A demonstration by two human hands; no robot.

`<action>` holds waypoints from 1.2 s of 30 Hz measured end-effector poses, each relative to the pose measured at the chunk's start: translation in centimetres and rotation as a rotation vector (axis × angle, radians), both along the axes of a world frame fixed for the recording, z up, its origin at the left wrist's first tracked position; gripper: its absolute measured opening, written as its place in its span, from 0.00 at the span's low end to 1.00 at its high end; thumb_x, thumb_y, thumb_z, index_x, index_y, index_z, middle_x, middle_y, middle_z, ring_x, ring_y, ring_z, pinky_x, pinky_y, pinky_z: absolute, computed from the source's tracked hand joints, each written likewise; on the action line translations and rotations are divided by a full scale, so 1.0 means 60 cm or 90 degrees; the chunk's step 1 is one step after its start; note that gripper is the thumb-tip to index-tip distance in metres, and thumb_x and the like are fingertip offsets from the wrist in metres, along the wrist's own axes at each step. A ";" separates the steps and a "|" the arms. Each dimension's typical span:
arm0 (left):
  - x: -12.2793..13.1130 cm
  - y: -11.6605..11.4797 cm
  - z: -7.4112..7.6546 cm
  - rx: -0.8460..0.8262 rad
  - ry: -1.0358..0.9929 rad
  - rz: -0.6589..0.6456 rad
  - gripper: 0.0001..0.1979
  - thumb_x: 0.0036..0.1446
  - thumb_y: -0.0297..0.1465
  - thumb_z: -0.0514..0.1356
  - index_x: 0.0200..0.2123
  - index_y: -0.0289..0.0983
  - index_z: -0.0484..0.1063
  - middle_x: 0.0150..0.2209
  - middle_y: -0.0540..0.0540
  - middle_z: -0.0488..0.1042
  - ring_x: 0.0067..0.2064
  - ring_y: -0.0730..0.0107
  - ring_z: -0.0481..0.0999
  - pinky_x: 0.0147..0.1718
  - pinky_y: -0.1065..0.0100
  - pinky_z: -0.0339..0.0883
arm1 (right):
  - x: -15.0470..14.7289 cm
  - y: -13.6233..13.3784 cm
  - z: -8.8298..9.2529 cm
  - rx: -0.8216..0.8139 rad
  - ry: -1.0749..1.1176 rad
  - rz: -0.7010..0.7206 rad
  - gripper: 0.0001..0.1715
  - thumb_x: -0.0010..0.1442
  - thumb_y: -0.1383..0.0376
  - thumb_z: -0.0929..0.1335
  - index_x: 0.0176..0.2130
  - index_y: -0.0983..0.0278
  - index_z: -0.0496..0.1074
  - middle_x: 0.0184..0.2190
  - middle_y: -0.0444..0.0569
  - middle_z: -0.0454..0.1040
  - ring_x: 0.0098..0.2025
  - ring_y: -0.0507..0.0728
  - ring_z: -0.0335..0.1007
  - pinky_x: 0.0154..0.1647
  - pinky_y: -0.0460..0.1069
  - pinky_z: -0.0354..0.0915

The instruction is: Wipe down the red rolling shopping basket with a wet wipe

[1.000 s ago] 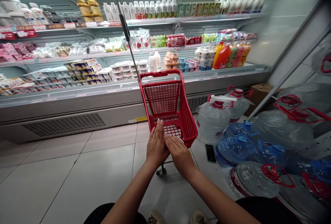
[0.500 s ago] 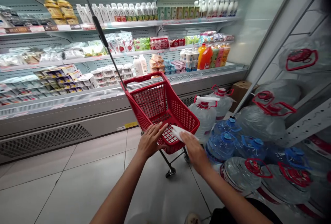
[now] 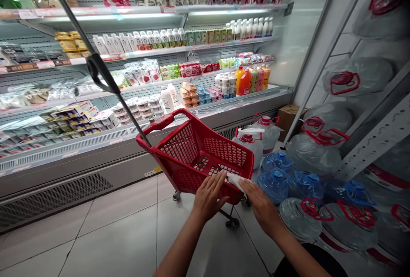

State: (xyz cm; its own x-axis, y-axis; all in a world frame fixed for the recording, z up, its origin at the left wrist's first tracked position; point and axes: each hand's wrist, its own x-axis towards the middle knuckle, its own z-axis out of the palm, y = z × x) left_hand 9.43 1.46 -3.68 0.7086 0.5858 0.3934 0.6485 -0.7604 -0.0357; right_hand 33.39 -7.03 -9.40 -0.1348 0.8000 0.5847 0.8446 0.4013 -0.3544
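Head view: a refrigerated display case [image 3: 128,161], stocked with white tubs [image 3: 155,103] and bottles [image 3: 170,97], runs from the left edge toward the upper right of the frame. A slim metal pole [image 3: 133,117] with a black clip [image 3: 109,78] slants down from the upper left to the handle [image 3: 162,122] of a red shopping cart [image 3: 184,179], which stands at center on pale floor tiles [image 3: 121,234]. At lower center, my left hand [image 3: 208,198] reaches over the cart's near rim, fingers straight and loosely together, thumb held apart. A crumpled white tissue [image 3: 235,181] shows between my fingertips at the basket's lower-right edge. My right hand [image 3: 261,204], just outside that corner, stretches its fingers onto the tissue's right end; whether they pinch it or press it flat, I cannot tell. The cart's slant looks like the relation that counts: it lies ahead of my hands and to their left, its long axis running diagonally from handle at upper left to basket end at lower right, with my left hand nearer the handle and my right nearer the basket's end. At right, blue-capped water jugs [image 3: 277,183] crowd beside clear water jugs [image 3: 297,216] with red handles, a cardboard box [image 3: 286,115] behind.
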 end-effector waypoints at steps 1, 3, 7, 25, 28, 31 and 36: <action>-0.019 0.009 0.011 0.012 0.007 0.000 0.47 0.65 0.47 0.61 0.77 0.44 0.38 0.75 0.43 0.53 0.72 0.54 0.61 0.70 0.53 0.56 | 0.009 -0.002 -0.003 -0.003 0.008 -0.018 0.46 0.66 0.77 0.54 0.76 0.50 0.44 0.70 0.46 0.64 0.71 0.60 0.59 0.70 0.66 0.63; -0.064 0.031 0.036 0.053 -0.001 0.054 0.46 0.65 0.47 0.61 0.77 0.46 0.40 0.76 0.43 0.50 0.74 0.50 0.55 0.71 0.47 0.51 | 0.018 -0.005 -0.007 0.006 0.034 -0.066 0.43 0.68 0.75 0.54 0.76 0.50 0.44 0.70 0.47 0.64 0.71 0.61 0.59 0.69 0.67 0.65; -0.127 0.054 0.066 0.098 -0.010 0.135 0.42 0.65 0.44 0.61 0.76 0.50 0.44 0.75 0.44 0.52 0.73 0.41 0.55 0.71 0.34 0.42 | -0.016 -0.004 0.003 0.020 0.054 -0.116 0.42 0.69 0.74 0.54 0.76 0.53 0.44 0.70 0.48 0.63 0.72 0.61 0.59 0.70 0.67 0.62; -0.242 0.011 0.138 0.139 -0.006 0.219 0.32 0.67 0.37 0.58 0.72 0.45 0.57 0.74 0.40 0.56 0.74 0.47 0.55 0.72 0.35 0.26 | -0.103 0.053 0.032 0.085 -0.066 -0.014 0.44 0.67 0.80 0.52 0.76 0.59 0.45 0.70 0.51 0.63 0.72 0.58 0.58 0.72 0.61 0.58; -0.243 0.007 0.136 0.119 -0.009 0.232 0.30 0.65 0.35 0.58 0.69 0.41 0.63 0.68 0.39 0.67 0.73 0.48 0.57 0.73 0.38 0.23 | -0.086 0.041 0.022 0.078 -0.059 -0.074 0.43 0.68 0.79 0.53 0.76 0.59 0.44 0.70 0.51 0.64 0.72 0.59 0.57 0.73 0.63 0.56; -0.220 0.002 0.123 0.102 -0.019 0.256 0.33 0.60 0.32 0.60 0.68 0.38 0.64 0.65 0.37 0.70 0.73 0.47 0.58 0.74 0.41 0.24 | -0.145 0.057 0.038 0.069 -0.031 -0.075 0.43 0.68 0.78 0.53 0.76 0.59 0.44 0.70 0.51 0.64 0.72 0.60 0.57 0.73 0.63 0.55; -0.206 -0.005 0.118 0.104 -0.012 0.268 0.39 0.60 0.28 0.56 0.74 0.35 0.52 0.73 0.36 0.58 0.74 0.52 0.57 0.74 0.44 0.24 | -0.344 0.126 0.101 0.091 0.035 0.049 0.39 0.69 0.76 0.56 0.75 0.63 0.51 0.69 0.52 0.65 0.71 0.58 0.59 0.72 0.59 0.59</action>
